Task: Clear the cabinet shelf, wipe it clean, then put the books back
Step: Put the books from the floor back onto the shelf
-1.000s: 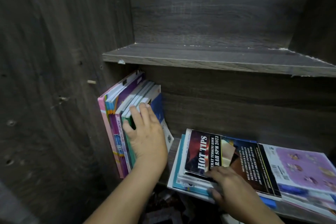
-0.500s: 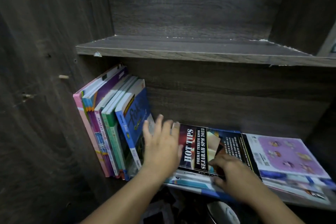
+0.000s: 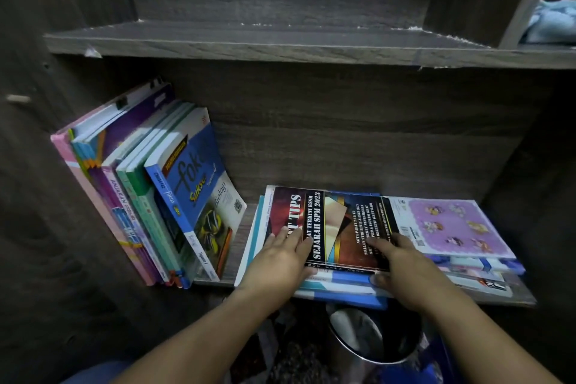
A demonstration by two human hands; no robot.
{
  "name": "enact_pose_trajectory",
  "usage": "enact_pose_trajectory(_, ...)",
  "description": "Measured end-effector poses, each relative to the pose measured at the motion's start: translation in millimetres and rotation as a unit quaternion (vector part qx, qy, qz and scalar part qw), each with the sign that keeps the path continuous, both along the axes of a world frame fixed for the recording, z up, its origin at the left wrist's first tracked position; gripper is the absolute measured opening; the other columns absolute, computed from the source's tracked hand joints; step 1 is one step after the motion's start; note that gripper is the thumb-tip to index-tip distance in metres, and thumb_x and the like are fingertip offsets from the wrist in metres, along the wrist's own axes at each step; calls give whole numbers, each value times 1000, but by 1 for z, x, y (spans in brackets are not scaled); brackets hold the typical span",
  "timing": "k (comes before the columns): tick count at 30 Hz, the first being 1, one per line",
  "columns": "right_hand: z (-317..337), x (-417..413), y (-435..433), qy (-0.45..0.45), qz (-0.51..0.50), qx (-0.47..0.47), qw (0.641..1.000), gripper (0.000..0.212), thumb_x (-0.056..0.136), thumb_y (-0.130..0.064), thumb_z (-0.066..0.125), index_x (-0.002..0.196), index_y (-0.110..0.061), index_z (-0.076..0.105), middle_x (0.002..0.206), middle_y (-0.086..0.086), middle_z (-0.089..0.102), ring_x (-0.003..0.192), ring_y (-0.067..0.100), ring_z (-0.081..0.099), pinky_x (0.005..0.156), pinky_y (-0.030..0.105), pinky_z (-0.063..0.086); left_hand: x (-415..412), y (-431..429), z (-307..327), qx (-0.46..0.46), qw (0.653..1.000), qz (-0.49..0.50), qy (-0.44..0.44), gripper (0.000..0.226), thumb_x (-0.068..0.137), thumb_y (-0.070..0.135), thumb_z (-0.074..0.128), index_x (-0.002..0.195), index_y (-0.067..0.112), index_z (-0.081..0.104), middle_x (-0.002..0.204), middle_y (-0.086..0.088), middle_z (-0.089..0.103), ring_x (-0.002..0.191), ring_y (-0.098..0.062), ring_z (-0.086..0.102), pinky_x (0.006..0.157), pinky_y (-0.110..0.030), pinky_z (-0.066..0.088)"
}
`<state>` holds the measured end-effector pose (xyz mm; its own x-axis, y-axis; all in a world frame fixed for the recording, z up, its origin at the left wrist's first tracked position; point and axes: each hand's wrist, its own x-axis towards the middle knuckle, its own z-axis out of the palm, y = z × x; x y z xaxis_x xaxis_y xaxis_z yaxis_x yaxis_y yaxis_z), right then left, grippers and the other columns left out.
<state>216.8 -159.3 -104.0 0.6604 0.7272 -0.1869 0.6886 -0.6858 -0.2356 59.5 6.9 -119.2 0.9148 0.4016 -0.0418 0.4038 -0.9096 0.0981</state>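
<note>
Top book [image 3: 339,221] is being pinched by right hand [image 3: 402,265], palmed flat by left hand [image 3: 280,259], so the stack [image 3: 343,288] below is maybe getting dragged off the shelf [image 3: 511,296] front edge.

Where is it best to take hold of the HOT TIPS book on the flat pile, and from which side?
Its near edge, from the front. The HOT TIPS book lies flat atop the pile with that edge facing outward, so a thumb can probably slip under it while the fingers press the cover.
</note>
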Motion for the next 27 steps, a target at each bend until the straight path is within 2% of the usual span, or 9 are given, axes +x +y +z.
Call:
enact_pose_trajectory(6,13,-8,4,-114,17,-11,993,54,97,-14,41,147,-35,34,148,0,35,119,29,40,104,33,33,0,-1,-6,-2,1000,14,6,55,104,44,28,154,22,17,161,-6,13,148,-28,8,121,-41,4)
enact_pose_trajectory(9,24,-5,3,-161,27,153,975,50,88,2,53,129,-25,59,126,2,58,102,28,48,88,36,43,-3,0,1,-21,996,34,-83,46,102,37,38,147,26,32,151,-1,40,138,-23,36,115,-37,27)
enact_pose_trajectory(11,31,-8,3,-208,80,304,926,36,79,4,67,110,-15,69,108,4,67,90,31,56,77,35,48,-5,-1,11,-42,983,40,-176,44,97,35,50,140,27,44,134,2,56,118,-21,56,98,-34,44)
enact_pose_trajectory(14,35,-20,7,-246,148,392,874,18,83,-7,66,100,-10,69,98,3,67,88,26,57,76,32,48,-4,-2,20,-43,971,38,-232,47,88,17,61,133,28,53,125,5,62,110,-21,60,94,-35,48)
enact_pose_trajectory(16,32,-23,9,-227,116,361,897,15,80,-3,68,93,-9,66,89,5,64,84,30,57,67,37,50,-2,0,19,1,974,56,-221,46,85,10,60,126,30,58,116,6,65,105,-18,61,93,-34,47)
enact_pose_trajectory(19,30,-15,6,-146,-18,200,969,12,89,-5,58,98,-13,56,92,6,59,90,29,54,66,35,42,-7,7,17,40,977,106,-179,38,84,14,59,117,34,61,111,10,65,100,-14,60,90,-33,45)
enact_pose_trajectory(23,27,-7,0,-119,-88,40,988,19,94,-9,46,110,-19,50,107,5,63,99,25,59,76,35,49,-10,12,14,11,970,190,-154,49,79,20,70,124,36,56,143,4,42,133,-21,37,108,-41,32)
enact_pose_trajectory(25,24,-9,2,-109,-96,45,988,23,93,-6,42,111,-19,49,110,6,63,100,27,60,77,35,47,-9,10,20,-79,941,281,-171,64,74,14,76,129,32,49,151,-6,23,134,-30,34,106,-40,37)
enact_pose_trajectory(27,21,-11,3,-94,-103,41,989,26,93,-4,39,112,-19,50,110,9,63,99,28,61,76,34,46,-8,13,28,-198,908,326,-173,68,72,11,75,131,27,44,138,-6,38,119,-28,48,94,-32,44)
